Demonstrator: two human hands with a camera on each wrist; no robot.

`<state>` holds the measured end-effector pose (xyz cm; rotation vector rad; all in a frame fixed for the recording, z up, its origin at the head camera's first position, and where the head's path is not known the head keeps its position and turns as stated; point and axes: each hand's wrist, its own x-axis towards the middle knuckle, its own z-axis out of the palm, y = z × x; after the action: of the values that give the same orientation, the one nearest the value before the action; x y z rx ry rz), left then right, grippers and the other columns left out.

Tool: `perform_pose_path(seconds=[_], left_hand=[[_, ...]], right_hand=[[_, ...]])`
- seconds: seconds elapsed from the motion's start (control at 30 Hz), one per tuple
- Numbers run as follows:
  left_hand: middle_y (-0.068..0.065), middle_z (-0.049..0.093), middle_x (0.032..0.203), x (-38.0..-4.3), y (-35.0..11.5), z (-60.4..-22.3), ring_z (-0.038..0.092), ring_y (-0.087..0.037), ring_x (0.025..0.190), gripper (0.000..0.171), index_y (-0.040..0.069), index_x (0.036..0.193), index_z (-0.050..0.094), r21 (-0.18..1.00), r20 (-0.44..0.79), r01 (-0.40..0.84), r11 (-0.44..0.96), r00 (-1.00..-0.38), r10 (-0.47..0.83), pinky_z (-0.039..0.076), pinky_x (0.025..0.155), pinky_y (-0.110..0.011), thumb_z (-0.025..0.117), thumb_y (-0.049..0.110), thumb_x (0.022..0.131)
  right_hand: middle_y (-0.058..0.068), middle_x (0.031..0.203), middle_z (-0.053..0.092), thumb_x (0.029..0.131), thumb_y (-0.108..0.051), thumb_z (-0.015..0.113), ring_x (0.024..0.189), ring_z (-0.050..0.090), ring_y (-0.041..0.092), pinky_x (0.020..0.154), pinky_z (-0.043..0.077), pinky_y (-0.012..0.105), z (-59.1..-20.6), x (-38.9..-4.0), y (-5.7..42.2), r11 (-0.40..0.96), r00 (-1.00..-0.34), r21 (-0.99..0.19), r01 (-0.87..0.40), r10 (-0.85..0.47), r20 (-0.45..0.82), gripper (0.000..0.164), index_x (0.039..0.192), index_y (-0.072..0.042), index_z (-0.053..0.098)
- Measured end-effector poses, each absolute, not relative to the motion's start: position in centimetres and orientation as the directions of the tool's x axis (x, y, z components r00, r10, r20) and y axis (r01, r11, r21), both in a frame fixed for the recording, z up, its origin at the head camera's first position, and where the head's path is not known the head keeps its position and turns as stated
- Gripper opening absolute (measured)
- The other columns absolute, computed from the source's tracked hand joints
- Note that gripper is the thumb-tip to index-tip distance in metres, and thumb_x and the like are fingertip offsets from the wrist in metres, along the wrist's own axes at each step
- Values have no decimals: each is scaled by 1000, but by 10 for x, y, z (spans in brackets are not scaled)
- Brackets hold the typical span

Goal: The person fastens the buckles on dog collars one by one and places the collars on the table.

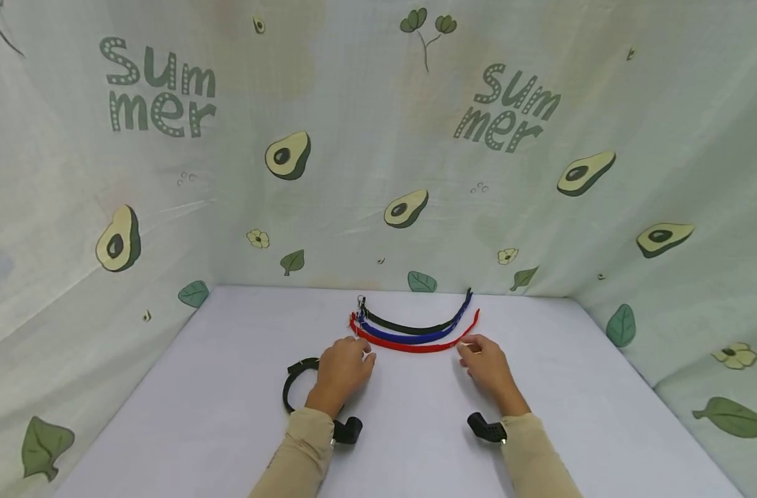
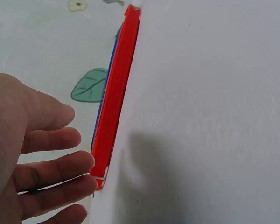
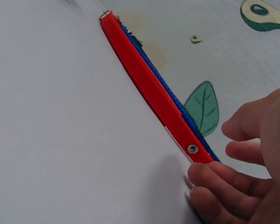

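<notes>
Three collars lie nested in shallow curves towards the back of the table: a red collar [image 1: 416, 348] in front, a blue collar [image 1: 416, 339] behind it, and a dark green collar [image 1: 406, 328] at the rear. My left hand [image 1: 344, 366] hovers near the red collar's left end, fingers loosely bent, holding nothing. By the red collar's right end is my right hand [image 1: 487, 364], its thumb apart from the fingers. In the right wrist view, its fingertips [image 3: 203, 175] overlap the strap end beside a metal eyelet; contact cannot be told.
A dark collar fastened in a loop [image 1: 286, 393] lies left of the left hand, partly hidden behind the forearm. The white table [image 1: 229, 429] meets a hanging cloth [image 1: 341, 228] printed with avocados and leaves at the back and sides. Black wrist cameras sit at both wrists.
</notes>
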<state>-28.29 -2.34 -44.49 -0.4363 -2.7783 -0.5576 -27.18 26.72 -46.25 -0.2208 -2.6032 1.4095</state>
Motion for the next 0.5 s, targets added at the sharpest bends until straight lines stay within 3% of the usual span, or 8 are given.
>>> perform_pose_path(seconds=[0.5], left_hand=[[-5,68,92,-291,-7,-447,63,-22,82,16,14,95,74,392,293,322,862,-932,215,54,69,-38,74,29,91]], right_hand=[[8,91,71,97,-19,63,79,66,19,70,47,32,-467,-272,268,622,-979,-781,52,185,82,32,122,2,64]])
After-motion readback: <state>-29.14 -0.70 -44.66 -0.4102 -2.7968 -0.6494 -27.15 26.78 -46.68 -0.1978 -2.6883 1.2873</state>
